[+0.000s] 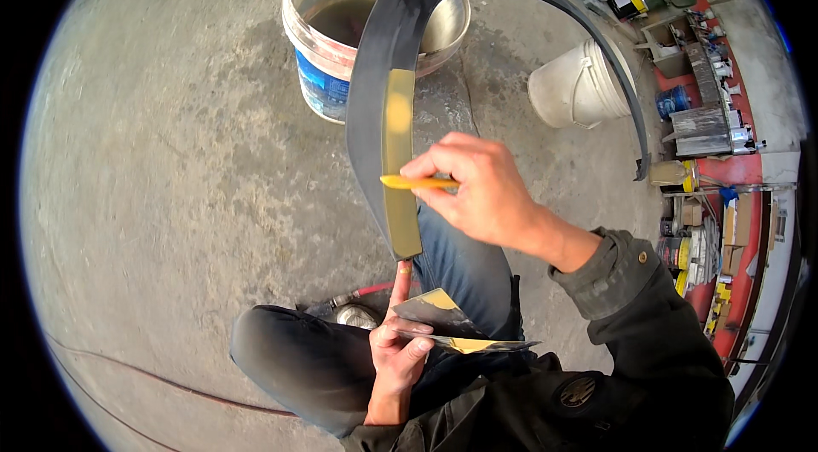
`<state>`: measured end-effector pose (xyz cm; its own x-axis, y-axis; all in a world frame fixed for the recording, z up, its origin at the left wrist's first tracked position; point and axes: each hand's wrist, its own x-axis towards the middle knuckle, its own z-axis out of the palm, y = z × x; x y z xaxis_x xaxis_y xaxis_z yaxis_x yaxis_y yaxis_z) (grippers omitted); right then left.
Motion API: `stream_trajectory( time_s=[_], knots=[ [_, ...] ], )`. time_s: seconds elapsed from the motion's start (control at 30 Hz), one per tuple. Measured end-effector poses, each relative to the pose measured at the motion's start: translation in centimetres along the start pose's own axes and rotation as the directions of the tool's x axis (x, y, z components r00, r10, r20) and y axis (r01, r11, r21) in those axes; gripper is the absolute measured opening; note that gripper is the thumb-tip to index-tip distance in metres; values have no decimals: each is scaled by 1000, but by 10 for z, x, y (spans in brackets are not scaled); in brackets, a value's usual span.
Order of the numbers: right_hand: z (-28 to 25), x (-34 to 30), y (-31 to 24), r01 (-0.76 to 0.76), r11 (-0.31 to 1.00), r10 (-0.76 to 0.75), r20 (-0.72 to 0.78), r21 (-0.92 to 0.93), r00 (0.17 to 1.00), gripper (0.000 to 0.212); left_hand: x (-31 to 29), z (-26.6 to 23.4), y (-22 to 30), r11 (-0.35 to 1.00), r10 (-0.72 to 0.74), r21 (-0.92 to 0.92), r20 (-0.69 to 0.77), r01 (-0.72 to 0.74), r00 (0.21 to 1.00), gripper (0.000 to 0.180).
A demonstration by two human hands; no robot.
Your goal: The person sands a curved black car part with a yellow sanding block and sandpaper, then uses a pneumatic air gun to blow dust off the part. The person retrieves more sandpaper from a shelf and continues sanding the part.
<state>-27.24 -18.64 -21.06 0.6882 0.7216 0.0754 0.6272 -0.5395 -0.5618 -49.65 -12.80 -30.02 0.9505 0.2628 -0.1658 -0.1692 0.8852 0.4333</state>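
Note:
A dark grey curved wheel-arch trim (375,69) stands in front of me, its near end by my knee. A strip of yellow filler putty (398,145) lies along its near part. In my right hand (477,184) is a yellow putty spreader (419,183), pinched between the fingers, its edge on the strip. Below, my left hand (399,358) grips thin grey plates (439,313) smeared with yellow putty. Its index finger points up and touches the trim's lower end. Whether the plates are one folded piece or two, I cannot tell.
A large open bucket (311,51) stands behind the trim, which overlaps its rim. Farther right is a white bucket (575,86). Cans and boxes line the shelf (703,103) by the right wall. A hose (170,381) runs across the concrete floor at lower left.

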Motion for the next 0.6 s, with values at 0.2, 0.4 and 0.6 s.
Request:
stream_trajectory(
  time_s=[0.2,0.4,0.6],
  knots=[
    [5,-29,-15,82,995,-83,19,48,996,22,-1,0,-1,1000,-2,11,-17,2,1000,15],
    [9,-52,-21,130,988,-134,48,84,990,25,-5,0,0,999,-21,25,-79,23,997,16],
    [-4,-57,-16,-173,916,137,125,361,983,19,-3,2,0,999,1,32,-59,1,998,16]
  ],
)
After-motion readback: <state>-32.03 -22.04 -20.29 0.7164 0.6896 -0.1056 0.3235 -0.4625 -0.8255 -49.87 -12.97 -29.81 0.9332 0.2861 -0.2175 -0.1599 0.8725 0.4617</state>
